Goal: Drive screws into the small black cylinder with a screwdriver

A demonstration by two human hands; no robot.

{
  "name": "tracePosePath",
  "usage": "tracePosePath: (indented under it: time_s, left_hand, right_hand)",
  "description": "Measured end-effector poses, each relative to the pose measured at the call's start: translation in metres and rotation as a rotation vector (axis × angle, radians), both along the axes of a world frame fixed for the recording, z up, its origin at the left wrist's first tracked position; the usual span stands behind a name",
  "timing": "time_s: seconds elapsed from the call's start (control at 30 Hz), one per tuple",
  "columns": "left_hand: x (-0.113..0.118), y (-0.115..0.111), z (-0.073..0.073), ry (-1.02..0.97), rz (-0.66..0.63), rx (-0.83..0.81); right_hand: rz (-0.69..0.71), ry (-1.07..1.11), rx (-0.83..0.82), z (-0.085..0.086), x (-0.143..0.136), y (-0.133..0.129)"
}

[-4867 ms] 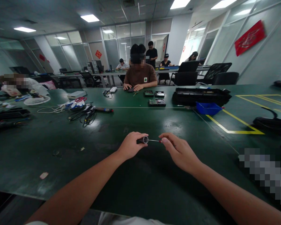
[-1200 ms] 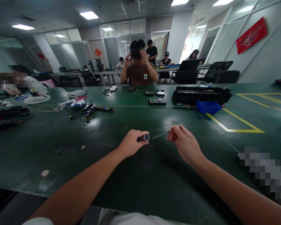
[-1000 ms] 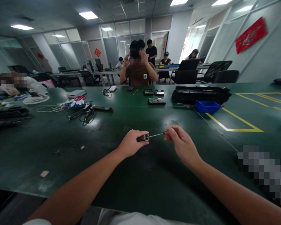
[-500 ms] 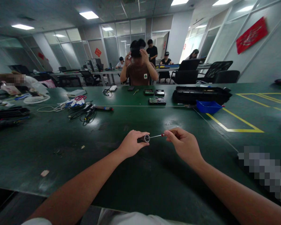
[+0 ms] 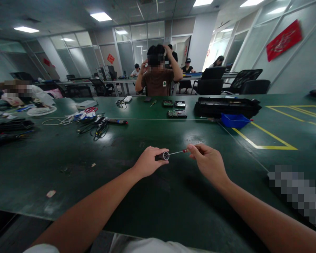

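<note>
Between the thumb and fingers of my left hand is a short dark cylinder with a pale round rim, its open end facing right. My right hand grips a screwdriver by its red handle end. The thin metal shaft points left, and its tip reaches the cylinder's rim. Whether the tip touches a part inside, I cannot tell. Most of the handle is hidden by my fingers. Both hands are just above the green table.
A blue bin sits by a long black housing. Several hard drives lie beyond my hands. Cables and a dark-handled tool lie to the left. Across the table, a person has hands raised to their headgear.
My right hand's thumb and fingers have shifted slightly on the screwdriver, while my left hand stays nearly in place. The person opposite has moved one hand up to the top of their head.
</note>
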State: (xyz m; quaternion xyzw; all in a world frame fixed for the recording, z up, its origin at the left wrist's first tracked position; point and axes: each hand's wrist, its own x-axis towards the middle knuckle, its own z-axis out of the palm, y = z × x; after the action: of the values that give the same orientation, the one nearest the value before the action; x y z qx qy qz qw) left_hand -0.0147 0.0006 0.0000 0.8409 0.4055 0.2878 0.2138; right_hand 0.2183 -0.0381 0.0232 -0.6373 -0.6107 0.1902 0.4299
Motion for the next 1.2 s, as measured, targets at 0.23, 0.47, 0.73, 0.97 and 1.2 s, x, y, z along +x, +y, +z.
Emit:
tracePosePath:
  time_s: [0.23,0.47,0.73,0.97,1.2]
  left_hand:
    - [0.0,-0.001,0.001,0.011,0.007,-0.005]
    - [0.0,0.0,0.0,0.009,0.007,-0.006]
    - [0.0,0.001,-0.001,-0.003,0.029,-0.007]
    - [-0.001,0.001,0.0,0.001,0.033,-0.015]
    - [0.0,0.002,0.0,0.016,0.051,-0.021]
  right_hand:
    - [-0.008,-0.054,0.005,0.001,0.0,-0.005]
    - [0.031,-0.092,0.059,0.002,-0.004,-0.008]
    - [0.12,-0.198,0.16,0.002,-0.005,-0.009]
    - [0.3,-0.132,0.173,0.005,-0.006,-0.011]
    - [0.293,-0.195,0.089,0.004,-0.003,-0.011]
